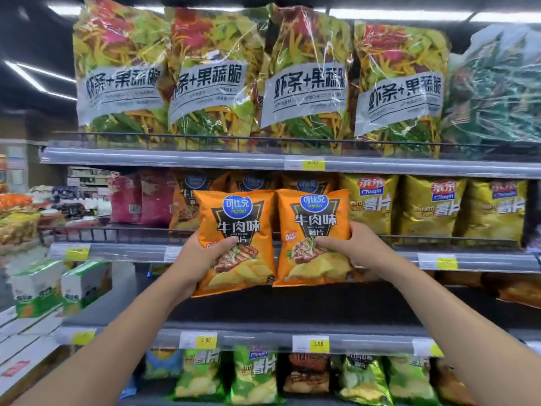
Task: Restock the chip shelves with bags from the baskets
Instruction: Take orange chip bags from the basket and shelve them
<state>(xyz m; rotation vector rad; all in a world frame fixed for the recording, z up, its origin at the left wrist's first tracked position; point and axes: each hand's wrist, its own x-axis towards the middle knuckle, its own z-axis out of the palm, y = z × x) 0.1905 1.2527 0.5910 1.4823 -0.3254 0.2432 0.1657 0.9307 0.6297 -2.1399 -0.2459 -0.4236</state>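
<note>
Head view: two orange chip bags are held up side by side at the centre of the frame, in front of the middle shelf. The left hand point(202, 259) grips the left orange bag point(234, 227) at its lower left corner, thumb curled over the printed front and fingers hidden behind. The right hand point(351, 247) grips the right orange bag point(314, 227) at its lower right edge in the same way, thumb on the front.

Both bags stand upright with the long axis running from 12 to 6 o'clock, top seams up and printed faces toward the camera. Their inner edges meet or nearly meet; I cannot tell whether they touch.

Directly behind them, a black wire rail point(117, 233) runs along the front of the middle shelf and crosses behind the bags at about mid-height, so their lower halves hang in front of the price strip point(433, 260). More orange bags of the same kind point(183, 200) stand behind that rail. At 3 o'clock of them is a row of gold chip bags point(430, 206); at 9 o'clock, magenta bags point(140, 200).

At 12 o'clock the top shelf carries large clear bags of mixed snacks point(210, 74). At 6 o'clock, green chip bags point(254, 373) line the lower shelf. At 8 o'clock, green-and-white packs point(38, 288) sit on a separate stand.
</note>
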